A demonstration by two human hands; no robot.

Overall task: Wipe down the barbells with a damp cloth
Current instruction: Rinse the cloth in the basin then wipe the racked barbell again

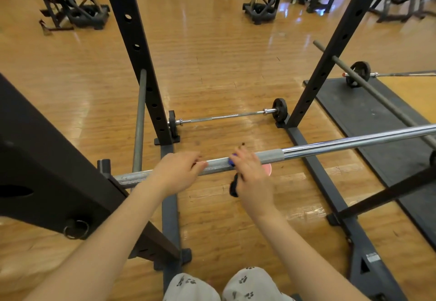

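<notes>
Both hands are on the racked barbell (259, 155): the left hand (180, 171) curls loosely over the knurled grey sleeve, fingers draped on top, while the right hand (251, 171) clutches a dark cloth (234, 186) against the bar, with a bit of blue showing at its fingertips and a tail of cloth hanging below the palm. This bar runs from a hook on the black rack post at the left, across the middle, and out to the right as a bright chrome shaft. Behind it rise two black perforated uprights (134, 48), with the rack's base rails (313, 159) on the wooden floor (212, 53). A small pink round object (267, 170) shows just under the right hand, partly hidden. Three barbells can be counted: the one being held, a short one with small black plates (279, 109) lying on the floor between the uprights, and another at the right edge above a black mat (354, 112). Two thin grey rods also lean or pass through the rack. Paw-print trousers (247, 284) appear at the bottom.
</notes>
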